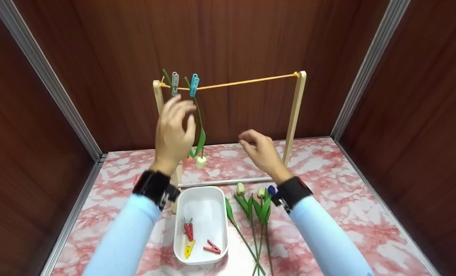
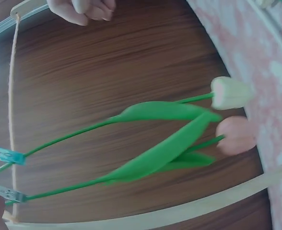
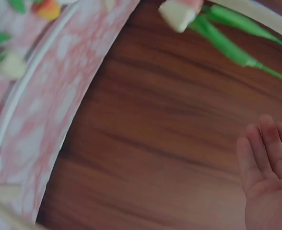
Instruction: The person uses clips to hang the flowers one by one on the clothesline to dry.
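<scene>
A white artificial tulip (image 2: 153,111) hung head-down from a light-blue plastic clothespin (image 1: 194,86) on the left of a thin orange cord (image 1: 247,81); likely light and springy, best pinched mid-stem. The left hand (image 1: 173,132), near it, and right hand (image 1: 264,153), farther right, were empty, fingers loosely bent.

The left grip (image 1: 174,132) hides most of the hanging pink tulip (image 1: 189,161) from the head view.

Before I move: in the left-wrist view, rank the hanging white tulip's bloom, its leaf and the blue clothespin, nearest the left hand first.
1. Blue clothespin: left side, beside the left hand.
2. White tulip's leaf: mid-view.
3. White tulip's bloom: right side, farthest.
</scene>
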The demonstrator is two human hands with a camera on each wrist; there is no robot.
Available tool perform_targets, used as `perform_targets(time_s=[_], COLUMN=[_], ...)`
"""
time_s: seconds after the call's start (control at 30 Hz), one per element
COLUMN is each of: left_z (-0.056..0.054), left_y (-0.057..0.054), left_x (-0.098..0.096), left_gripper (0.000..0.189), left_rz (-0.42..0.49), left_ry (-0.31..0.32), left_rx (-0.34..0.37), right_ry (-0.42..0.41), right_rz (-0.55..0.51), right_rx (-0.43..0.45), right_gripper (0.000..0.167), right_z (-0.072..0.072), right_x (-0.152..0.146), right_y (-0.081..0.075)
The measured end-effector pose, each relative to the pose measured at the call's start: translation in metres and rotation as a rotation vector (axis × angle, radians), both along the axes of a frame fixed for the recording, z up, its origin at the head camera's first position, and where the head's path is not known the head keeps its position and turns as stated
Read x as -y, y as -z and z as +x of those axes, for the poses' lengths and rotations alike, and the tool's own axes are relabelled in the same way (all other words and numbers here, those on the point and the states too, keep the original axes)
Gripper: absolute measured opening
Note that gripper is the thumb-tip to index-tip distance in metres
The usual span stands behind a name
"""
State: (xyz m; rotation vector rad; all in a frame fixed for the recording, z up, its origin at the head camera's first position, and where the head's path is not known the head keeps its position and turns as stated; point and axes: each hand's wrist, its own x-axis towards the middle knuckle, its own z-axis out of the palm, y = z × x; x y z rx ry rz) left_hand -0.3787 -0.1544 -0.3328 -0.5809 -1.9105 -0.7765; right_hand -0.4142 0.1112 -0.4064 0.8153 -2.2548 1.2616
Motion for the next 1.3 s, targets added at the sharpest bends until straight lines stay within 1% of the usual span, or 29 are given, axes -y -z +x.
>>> perform_targets(time_s=[0.17,0.27,0.4,0.5,0.57,0.6,0.7,0.8,0.93,1.07,1.17,1.3], left_z=[0.021,0.034,0.047,0.056,0.062,0.065,0.075,0.085,0.095,0.104,0.111,0.118], left_y=[0.039,0.061,0.091,0.112,0.125,0.131,0.149,0.166,0.189,0.207,0.216,0.227], left_x=[0.002,0.0,-0.002,-0.002,-0.001,0.0,0.0,-0.002,-0.006,-0.013,-0.019,-0.028], left_gripper=[0.022,0.022,0.024,0.025,0.026,0.026,0.027,0.026,0.022,0.016,0.007,0.008], left_rz=[0.051,0.072,0.098,0.117,0.127,0.127,0.126,0.111,0.096,0.051,-0.02,-0.1], left_ry=[-0.009,-0.01,0.002,0.004,-0.003,-0.018,-0.065,-0.118,-0.169,-0.263,-0.351,-0.427], left_rx=[0.043,0.063,0.1,0.137,0.17,0.191,0.281,0.415,0.603,0.756,0.831,0.878], right_ry=[0.022,0.047,0.087,0.093,0.094,0.094,0.094,0.085,0.069,0.049,0.028,0.009], right_rz=[0.078,0.11,0.137,0.135,0.137,0.139,0.15,0.156,0.176,0.201,0.204,0.196], right_rx=[-0.09,-0.115,-0.092,-0.08,-0.075,-0.068,-0.033,0.011,0.063,0.09,0.098,0.091], right_gripper=[0.011,0.011,0.011,0.012,0.012,0.013,0.013,0.015,0.015,0.012,0.011,0.013], right_z=[0.018,0.028,0.041,0.048,0.052,0.054,0.06,0.065,0.073,0.078,0.081,0.084], right_x=[-0.027,-0.039,-0.05,-0.055,-0.056,-0.057,-0.058,-0.058,-0.057,-0.056,-0.054,-0.053], right_y=[0.018,0.032,0.051,0.065,0.074,0.079,0.094,0.109,0.125,0.137,0.142,0.146])
